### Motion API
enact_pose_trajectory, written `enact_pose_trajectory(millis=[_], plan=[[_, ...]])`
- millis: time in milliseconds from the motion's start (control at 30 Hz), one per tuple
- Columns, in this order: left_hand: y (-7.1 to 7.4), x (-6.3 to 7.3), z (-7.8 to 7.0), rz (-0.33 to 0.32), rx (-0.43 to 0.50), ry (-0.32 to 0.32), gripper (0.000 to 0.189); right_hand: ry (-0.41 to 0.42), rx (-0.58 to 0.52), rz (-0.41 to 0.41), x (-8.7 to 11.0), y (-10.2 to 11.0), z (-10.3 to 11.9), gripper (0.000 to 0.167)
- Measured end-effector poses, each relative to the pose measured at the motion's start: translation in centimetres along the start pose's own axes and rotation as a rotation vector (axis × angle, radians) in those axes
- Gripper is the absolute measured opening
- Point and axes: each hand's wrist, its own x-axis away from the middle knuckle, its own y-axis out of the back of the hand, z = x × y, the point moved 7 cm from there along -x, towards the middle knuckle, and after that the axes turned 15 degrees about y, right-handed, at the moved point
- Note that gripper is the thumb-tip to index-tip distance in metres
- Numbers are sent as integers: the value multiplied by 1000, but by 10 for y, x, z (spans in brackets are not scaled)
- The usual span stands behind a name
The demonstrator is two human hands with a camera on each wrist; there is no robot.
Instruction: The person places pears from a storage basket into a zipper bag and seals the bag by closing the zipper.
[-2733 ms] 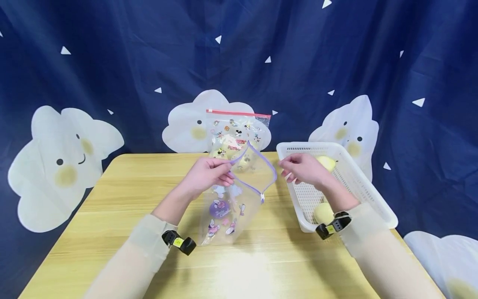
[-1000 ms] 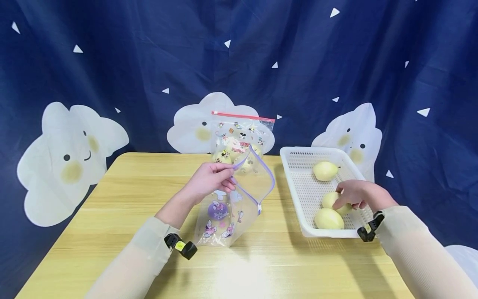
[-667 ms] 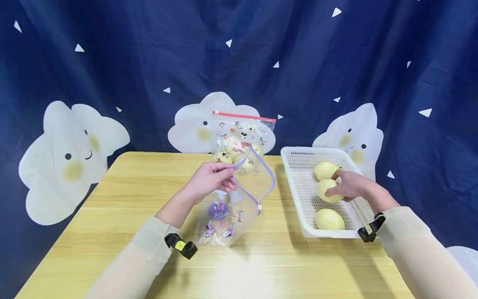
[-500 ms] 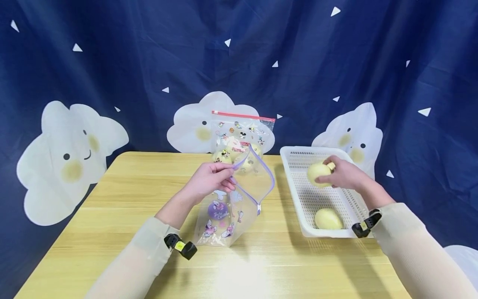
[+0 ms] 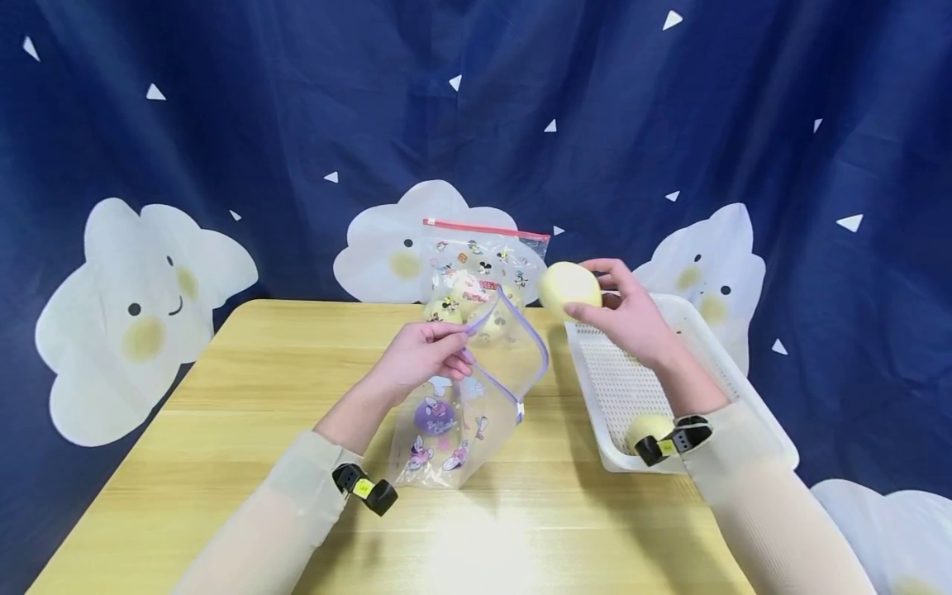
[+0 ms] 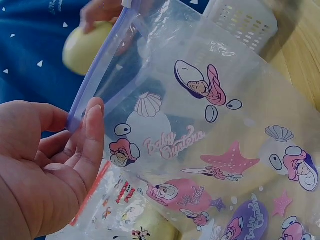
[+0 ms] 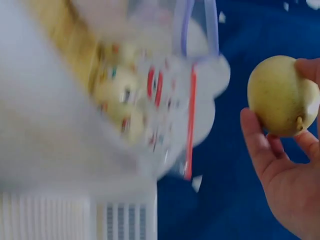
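Observation:
In the head view my left hand (image 5: 424, 357) pinches the purple zip rim of a clear cartoon-printed zip bag (image 5: 476, 430), whose mouth gapes toward the right. The left wrist view shows thumb and fingers on that purple edge (image 6: 82, 100). My right hand (image 5: 632, 318) grips a pale yellow pear (image 5: 568, 289), raised just right of and above the bag's mouth. Its short stem shows in the right wrist view, with fingers and thumb around the pear (image 7: 275, 95). Another pear (image 5: 645, 428) lies in the white basket (image 5: 595, 413), partly hidden by the right wrist strap.
A second clear bag with a red zip (image 5: 483, 227) stands upright behind the first, with several yellow fruits inside. The wooden table (image 5: 260, 397) ends at a dark blue curtain (image 5: 297, 99) with white clouds.
My right hand reached into the basket, took hold of a pear and lifted it up and leftward toward the bag's mouth. The left hand stays at the bag's rim.

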Motion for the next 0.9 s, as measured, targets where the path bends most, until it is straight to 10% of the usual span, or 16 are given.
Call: enact_pose_trajectory(millis=[333, 900], plan=[[-3, 5, -13, -60, -22, -43, 34, 158, 65, 270, -3, -67, 54, 59], [-5, 17, -27, -81, -27, -85, 35, 248, 416, 570, 3, -115, 49, 62]])
